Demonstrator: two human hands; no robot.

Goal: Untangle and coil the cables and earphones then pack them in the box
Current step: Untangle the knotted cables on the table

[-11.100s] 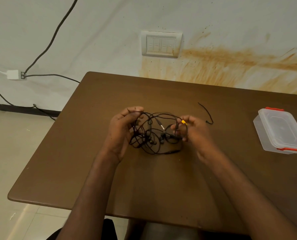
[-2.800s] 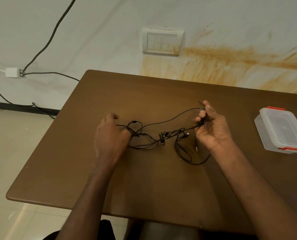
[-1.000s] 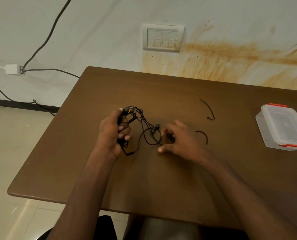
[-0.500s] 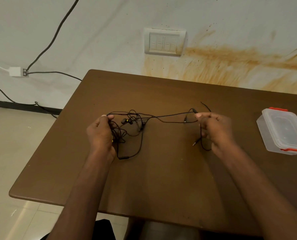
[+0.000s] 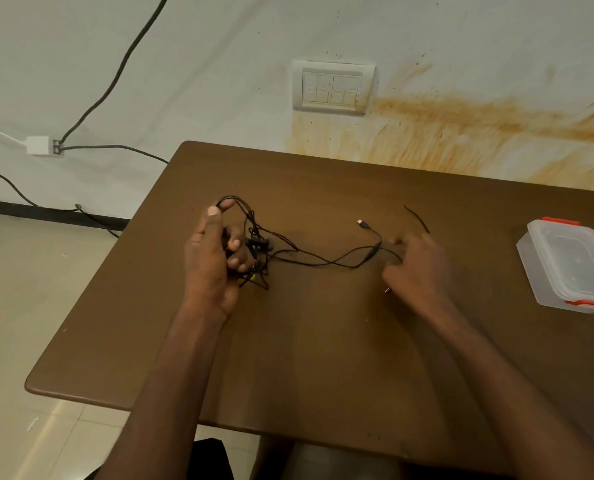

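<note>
Brown tabletop [image 5: 323, 358] fills the lower view, pushed up against a pale wall [image 5: 219, 46] streaked with an orange-brown stain [image 5: 479, 123], a white switch plate [image 5: 333, 86] set just above the table's far edge. Over on the left, a dark wall cable [image 5: 115, 74] runs down into a small white junction box [image 5: 38, 145] above the tiled floor [image 5: 18, 306]. Centre stage now: the left hand [image 5: 216, 258] is raised on edge over the table, fingers curled round a knotted bundle of black cables and earphones [image 5: 257, 251], with one loop hooked over the raised fingertip at the top. From that clump, thin black strands trail rightward across the wood to the right hand [image 5: 417, 271], and one branch ends in a small plug [image 5: 361, 222] lying free on the surface. That right hand is blurred, fingers bent low at the table where the strands reach it; whether it actually pinches a strand, I cannot tell. Just beyond it lies a short loose black wire [image 5: 417, 218], apart from the rest. Far right, well away from both hands, sits the clear plastic box [image 5: 565, 265] with its red-clipped lid on.
</note>
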